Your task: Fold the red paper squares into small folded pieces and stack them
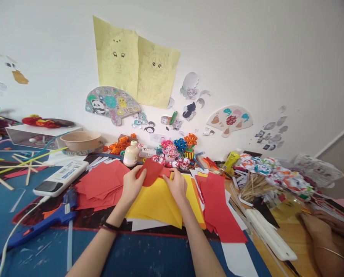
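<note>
While the left hand point(131, 185) pinches a red paper point(150, 172), the right hand point(177, 185) presses its edge (fingers flat) over yellow sheets point(157, 202) beneath. Folding seems underway; creasing needs aligned edges.

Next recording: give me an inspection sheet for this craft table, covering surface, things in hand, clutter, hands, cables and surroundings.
Surface: blue table top, scuffed, with a dark mat under the papers.
Things in hand: small red paper piece, lifted over the yellow paper sheets.
Clutter: red paper stack, blue glue gun, white bottle, bowl, paper flowers, wooden sticks.
Hands: left hand grips the red piece; right hand touches its other edge, fingers down on the yellow sheets. Another person's hand rests at the right.
Cables: white cord runs from the glue gun.
Surroundings: white wall with yellow drawings and paper fans.
</note>
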Tool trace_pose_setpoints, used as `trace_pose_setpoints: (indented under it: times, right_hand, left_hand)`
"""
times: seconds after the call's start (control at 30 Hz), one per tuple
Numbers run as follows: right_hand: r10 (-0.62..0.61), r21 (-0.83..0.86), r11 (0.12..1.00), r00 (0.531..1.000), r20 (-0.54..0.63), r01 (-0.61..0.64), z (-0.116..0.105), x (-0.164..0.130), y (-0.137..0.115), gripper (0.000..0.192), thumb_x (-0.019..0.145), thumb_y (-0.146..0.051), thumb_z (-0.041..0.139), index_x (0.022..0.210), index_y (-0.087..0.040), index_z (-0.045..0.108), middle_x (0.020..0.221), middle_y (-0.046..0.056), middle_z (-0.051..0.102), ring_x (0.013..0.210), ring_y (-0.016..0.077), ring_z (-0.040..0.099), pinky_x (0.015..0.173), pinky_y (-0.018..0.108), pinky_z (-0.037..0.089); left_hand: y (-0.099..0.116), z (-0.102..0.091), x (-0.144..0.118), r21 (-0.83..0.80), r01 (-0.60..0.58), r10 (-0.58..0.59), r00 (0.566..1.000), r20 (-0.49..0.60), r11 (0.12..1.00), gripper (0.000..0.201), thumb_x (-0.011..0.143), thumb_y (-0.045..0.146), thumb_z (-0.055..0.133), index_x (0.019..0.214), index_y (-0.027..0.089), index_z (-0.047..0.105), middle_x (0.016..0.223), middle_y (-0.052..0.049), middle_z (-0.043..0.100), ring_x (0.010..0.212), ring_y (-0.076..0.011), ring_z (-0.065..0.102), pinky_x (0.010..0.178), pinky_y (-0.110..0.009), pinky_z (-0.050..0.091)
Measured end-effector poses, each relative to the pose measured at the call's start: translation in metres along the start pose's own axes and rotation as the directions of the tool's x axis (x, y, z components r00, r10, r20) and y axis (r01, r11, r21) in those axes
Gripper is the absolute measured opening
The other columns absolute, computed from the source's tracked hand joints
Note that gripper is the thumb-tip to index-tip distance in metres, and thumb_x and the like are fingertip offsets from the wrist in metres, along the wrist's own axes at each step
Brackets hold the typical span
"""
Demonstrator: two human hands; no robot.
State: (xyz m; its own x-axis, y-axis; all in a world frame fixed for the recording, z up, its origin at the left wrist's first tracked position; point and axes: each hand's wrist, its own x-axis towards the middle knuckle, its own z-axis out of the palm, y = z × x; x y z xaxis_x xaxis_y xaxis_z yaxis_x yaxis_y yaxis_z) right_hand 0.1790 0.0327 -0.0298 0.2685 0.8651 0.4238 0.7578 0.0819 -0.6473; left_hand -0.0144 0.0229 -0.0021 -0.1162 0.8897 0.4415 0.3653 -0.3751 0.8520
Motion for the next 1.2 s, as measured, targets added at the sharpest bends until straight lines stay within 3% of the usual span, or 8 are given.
trace_pose_setpoints:
  times: [0.17,0.27,0.43,0.6,0.7,0.77,0.93,1.2]
  right_hand:
    - [-0.002,0.552,0.821,0.965,0.261,-0.148,-0.016,-0.004,-0.008,0.039,0.083,-0.055,0.053,0.087,-0.018,0.065,0.076,0.004,0.064,0.061,0.0149,0.055,0.053,0.023,0.039]
    - [-0.102,0.673,0.719,0.931,0.35,-0.174,-0.021,-0.008,-0.016,0.035,0.079,-0.052,0.06,0.087,-0.018,0.065,0.074,0.003,0.064,0.061,0.0136,0.056,0.053,0.022,0.04]
    - [-0.104,0.656,0.731,0.919,0.381,-0.189,-0.015,-0.01,-0.017,0.033,0.076,-0.049,0.065,0.069,-0.018,0.06,0.051,-0.002,0.056,0.046,0.0121,0.051,0.044,0.022,0.036]
    - [0.033,0.586,0.787,0.961,0.275,-0.194,-0.008,-0.011,-0.009,0.036,0.071,-0.053,0.068,0.068,-0.018,0.06,0.05,0.0,0.057,0.042,0.0131,0.051,0.041,0.023,0.037]
    - [0.143,0.66,0.685,0.945,0.294,-0.309,-0.014,-0.01,-0.012,0.046,0.075,-0.062,0.059,0.081,-0.016,0.065,0.06,0.005,0.063,0.048,0.016,0.058,0.046,0.025,0.044]
    - [0.088,0.731,0.564,0.908,0.409,-0.384,-0.021,-0.01,-0.017,0.056,0.08,-0.068,0.047,0.089,-0.016,0.066,0.066,0.008,0.066,0.056,0.0183,0.062,0.051,0.026,0.047]
    - [-0.058,0.81,0.45,0.893,0.446,-0.375,-0.031,-0.009,-0.024,0.045,0.082,-0.057,0.052,0.107,-0.021,0.065,0.081,0.006,0.071,0.073,0.0203,0.065,0.061,0.027,0.049]
    - [-0.037,0.827,0.462,0.925,0.378,-0.319,-0.031,-0.01,-0.023,0.036,0.075,-0.041,0.063,0.105,-0.021,0.065,0.089,0.005,0.071,0.082,0.0219,0.066,0.068,0.028,0.049]
  left_hand:
    - [-0.005,0.011,-0.001,-0.42,0.183,-0.148,0.982,0.115,0.889,0.046,0.077,0.05,0.058,0.104,0.013,0.064,0.1,-0.009,0.072,0.093,-0.0247,0.065,0.076,-0.03,0.051]
    - [-0.006,0.012,-0.001,-0.483,0.202,-0.148,0.978,0.15,0.852,0.046,0.076,0.051,0.06,0.104,0.014,0.064,0.1,-0.009,0.072,0.092,-0.0246,0.066,0.075,-0.031,0.052]
    - [-0.007,0.009,-0.002,-0.039,-0.033,0.035,0.998,0.05,0.999,0.032,0.082,0.04,0.056,0.103,0.018,0.065,0.106,-0.007,0.07,0.095,-0.0242,0.065,0.08,-0.031,0.048]
    - [-0.006,0.01,-0.01,0.365,-0.221,0.219,0.975,0.048,0.904,0.031,0.088,0.032,0.048,0.114,0.02,0.06,0.099,-0.007,0.071,0.087,-0.0236,0.065,0.073,-0.03,0.046]
    - [-0.002,0.01,-0.017,0.431,-0.427,0.424,0.899,0.109,0.795,0.028,0.093,0.027,0.04,0.112,0.022,0.061,0.104,-0.007,0.069,0.093,-0.0218,0.062,0.079,-0.031,0.043]
    - [0.003,0.01,-0.021,0.432,-0.577,0.534,0.814,0.229,0.693,0.029,0.094,0.023,0.037,0.11,0.023,0.062,0.104,-0.008,0.068,0.093,-0.0208,0.061,0.081,-0.032,0.041]
    - [0.014,0.01,-0.024,0.315,-0.767,0.579,0.633,0.514,0.559,0.029,0.095,0.022,0.037,0.107,0.022,0.063,0.092,-0.008,0.068,0.09,-0.02,0.058,0.082,-0.036,0.039]
    - [0.009,0.013,-0.018,0.266,-0.625,0.513,0.767,0.385,0.734,0.022,0.087,0.039,0.056,0.103,0.028,0.068,0.099,-0.004,0.071,0.095,-0.0215,0.057,0.087,-0.038,0.034]
